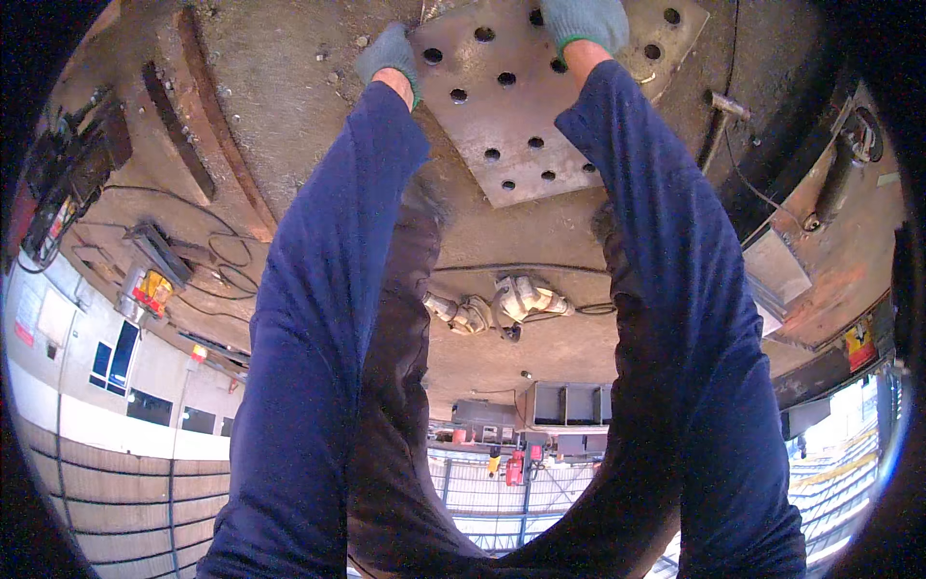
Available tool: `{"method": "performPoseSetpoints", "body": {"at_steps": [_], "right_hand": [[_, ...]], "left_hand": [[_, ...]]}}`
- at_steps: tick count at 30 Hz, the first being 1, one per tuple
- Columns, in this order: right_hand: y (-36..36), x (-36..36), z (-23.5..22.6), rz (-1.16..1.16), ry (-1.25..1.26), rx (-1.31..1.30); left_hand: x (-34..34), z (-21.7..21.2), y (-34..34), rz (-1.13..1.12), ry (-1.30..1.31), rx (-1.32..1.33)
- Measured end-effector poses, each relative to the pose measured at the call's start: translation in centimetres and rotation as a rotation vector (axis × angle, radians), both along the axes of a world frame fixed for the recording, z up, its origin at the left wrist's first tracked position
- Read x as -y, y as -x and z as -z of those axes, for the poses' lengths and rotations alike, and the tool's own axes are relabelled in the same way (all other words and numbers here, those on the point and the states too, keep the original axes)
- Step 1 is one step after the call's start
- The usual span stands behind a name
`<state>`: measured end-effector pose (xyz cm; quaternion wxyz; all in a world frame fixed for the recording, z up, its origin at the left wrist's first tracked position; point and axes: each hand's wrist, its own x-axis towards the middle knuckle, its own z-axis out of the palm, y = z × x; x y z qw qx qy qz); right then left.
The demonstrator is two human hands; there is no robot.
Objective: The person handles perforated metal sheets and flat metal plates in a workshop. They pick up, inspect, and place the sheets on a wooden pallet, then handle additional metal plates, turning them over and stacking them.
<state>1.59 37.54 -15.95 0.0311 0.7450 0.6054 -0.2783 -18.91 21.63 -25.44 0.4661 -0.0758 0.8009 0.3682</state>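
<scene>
A flat steel plate [506, 125] with several round holes lies tilted across the floor in front of me. My left hand [389, 60], in a grey-blue knit glove with a green cuff, is at the plate's left edge, its fingers curled closed against it. Over the plate's upper part is my right hand [585, 24], gloved the same way. The top of the picture cuts it off, so its fingers do not show. Both arms, in dark blue sleeves, reach forward on either side of my legs.
A hammer [719, 118] lies right of the plate. Two angle grinders [526, 297] with cables rest behind it, between my legs. Long rusty steel strips [217, 125] lie on the left. At the right is an angle grinder-like tool [847, 174]; cables cross the floor.
</scene>
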Motion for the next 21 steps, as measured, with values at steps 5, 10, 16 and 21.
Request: {"method": "performPoseSetpoints", "body": {"at_steps": [5, 10, 16, 21], "right_hand": [[0.9, -0.5, -0.4, 0.019, -0.049, 0.033], [-0.5, -2.6, -2.0, -0.054, 0.069, 0.027], [-3.7, -0.5, -7.1, -0.207, -0.032, -0.145], [-10.0, 6.0, -18.2, -0.049, 0.094, -0.351]], "left_hand": [[-0.1, 0.2, -1.0, -0.173, 0.079, -0.094], [-2.1, -4.5, -2.6, 0.001, 0.066, -0.068], [0.9, -14.8, -5.5, -0.272, -0.132, -0.216], [6.5, -27.5, -11.3, -0.215, 0.001, -0.284]]}}
